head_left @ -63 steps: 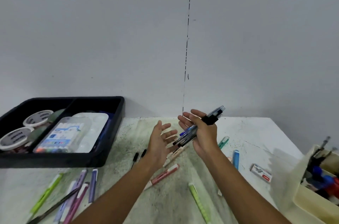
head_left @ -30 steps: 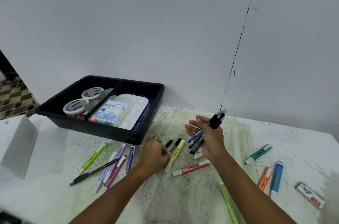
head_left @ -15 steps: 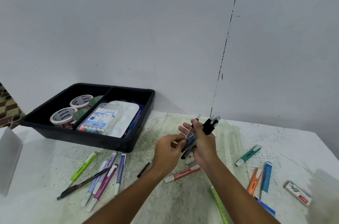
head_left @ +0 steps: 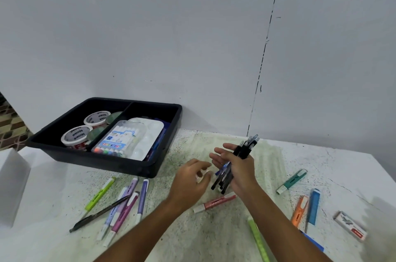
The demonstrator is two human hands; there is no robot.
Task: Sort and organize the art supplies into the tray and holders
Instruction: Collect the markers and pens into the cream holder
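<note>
— Where are we in the sort?

— We're gathering pens. Our right hand (head_left: 240, 167) has its grip curled round a bundle of pens (head_left: 233, 165), held above the middle of the bench (head_left: 214, 240), black caps pointing to the far side. Our left hand (head_left: 190, 180) hovers just beside the bundle with loosely curled fingers, holding nothing we can make out.

— And the rest?

— Highlighters lie scattered: a pink one (head_left: 214, 202) near the hands, purple and green ones at the near left, teal, orange and blue at the right. The black tray (head_left: 150, 167) at the far left holds tape rolls (head_left: 94, 119) and a colour pen set (head_left: 116, 141).

— Next?

— We judge the left hand should pick another loose pen off the bench and feed it into the bundle.
</note>
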